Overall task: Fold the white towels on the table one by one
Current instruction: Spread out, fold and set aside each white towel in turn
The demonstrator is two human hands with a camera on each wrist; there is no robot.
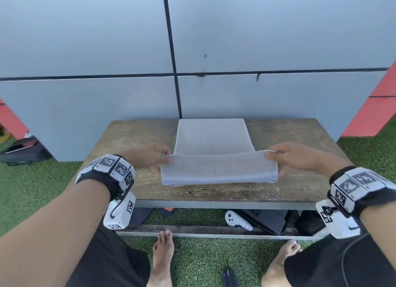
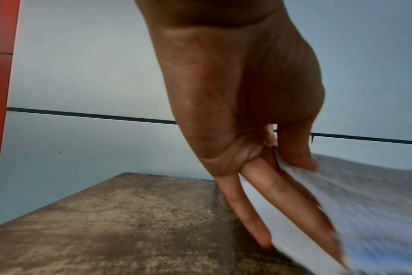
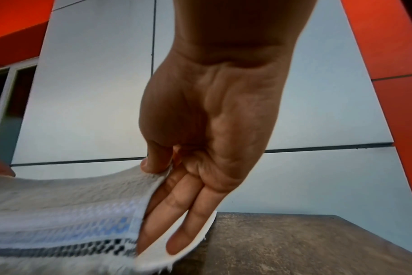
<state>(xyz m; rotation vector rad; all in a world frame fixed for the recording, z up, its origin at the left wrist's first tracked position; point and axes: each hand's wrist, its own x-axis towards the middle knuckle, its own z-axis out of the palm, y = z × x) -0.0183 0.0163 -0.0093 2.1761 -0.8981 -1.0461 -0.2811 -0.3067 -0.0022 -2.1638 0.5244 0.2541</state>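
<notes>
surface: worn wooden table (image 1: 137,186) | on it: white towel (image 1: 214,140)

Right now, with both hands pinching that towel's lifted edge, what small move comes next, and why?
Probably carry the edge forward and lay it flat. The left hand and right hand each pinch a corner of the towel, whose raised flap sags between them, only partly folded.

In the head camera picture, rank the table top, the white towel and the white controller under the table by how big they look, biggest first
1. Table top
2. White towel, pinched by left hand and right hand
3. White controller, farther away, so possibly understated
</notes>
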